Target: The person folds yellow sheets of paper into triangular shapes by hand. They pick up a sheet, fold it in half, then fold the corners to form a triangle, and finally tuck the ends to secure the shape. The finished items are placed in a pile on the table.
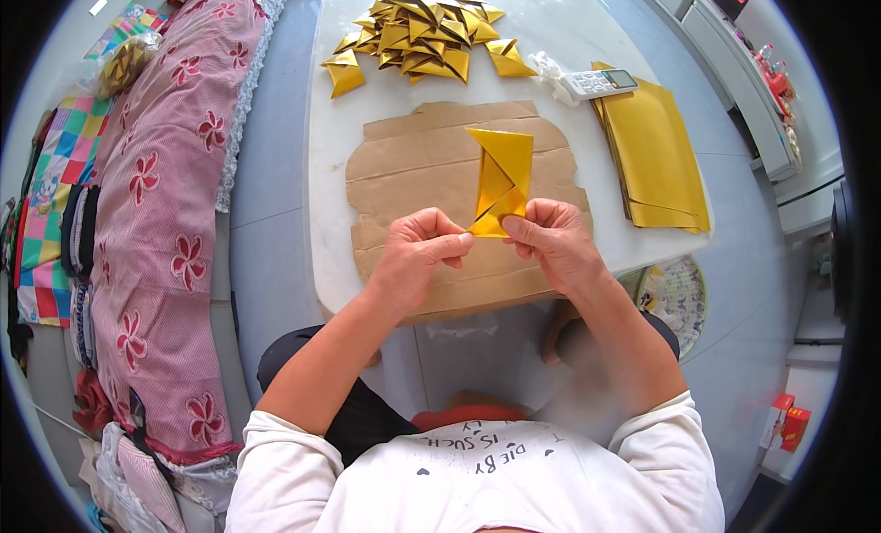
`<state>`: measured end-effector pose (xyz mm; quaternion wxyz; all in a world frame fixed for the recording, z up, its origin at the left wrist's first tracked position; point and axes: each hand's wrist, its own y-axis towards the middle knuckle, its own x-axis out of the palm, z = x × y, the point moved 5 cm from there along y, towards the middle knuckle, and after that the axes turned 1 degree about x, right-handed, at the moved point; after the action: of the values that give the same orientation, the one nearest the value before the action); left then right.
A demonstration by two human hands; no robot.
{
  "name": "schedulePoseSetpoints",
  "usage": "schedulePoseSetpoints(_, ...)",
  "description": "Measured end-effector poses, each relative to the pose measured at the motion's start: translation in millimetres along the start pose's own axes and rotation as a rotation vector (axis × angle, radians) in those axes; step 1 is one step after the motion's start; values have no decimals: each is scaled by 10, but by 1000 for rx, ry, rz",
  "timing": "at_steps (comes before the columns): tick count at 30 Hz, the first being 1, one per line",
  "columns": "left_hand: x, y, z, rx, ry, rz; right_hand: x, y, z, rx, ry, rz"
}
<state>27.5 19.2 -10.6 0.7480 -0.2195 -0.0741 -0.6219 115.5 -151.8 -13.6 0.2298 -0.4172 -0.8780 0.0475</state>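
Note:
A partly folded sheet of gold paper [503, 175] stands up between my hands, with diagonal creases and a pointed upper left corner. My left hand [418, 255] pinches its lower left corner between thumb and fingers. At the lower right, my right hand [555, 242] grips the paper with the thumb on top. Both hands are over a torn piece of brown cardboard [413, 161] lying on the white table. Beyond it sits a heap of folded gold paper pieces [418, 38]. To the right lies a stack of flat gold sheets [653, 152].
A white remote control [601, 83] rests on the stack's far edge, beside a crumpled white tissue [553, 74]. The white table [326, 157] has rounded corners. On the left stands a couch with a pink flowered cover [165, 212]. A round patterned container [674, 299] is below the table's right edge.

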Motion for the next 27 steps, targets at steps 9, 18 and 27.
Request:
schedulePoseSetpoints(9,60,4,103,-32,68,-22,29,-1,7,31,-65,-14)
schedulePoseSetpoints(18,86,77,0,-27,51,-36,118,2,24,14,-99,-58)
schedulePoseSetpoints(27,127,107,0,-1,-72,-90,139,-41,-3,-16,-211,-68)
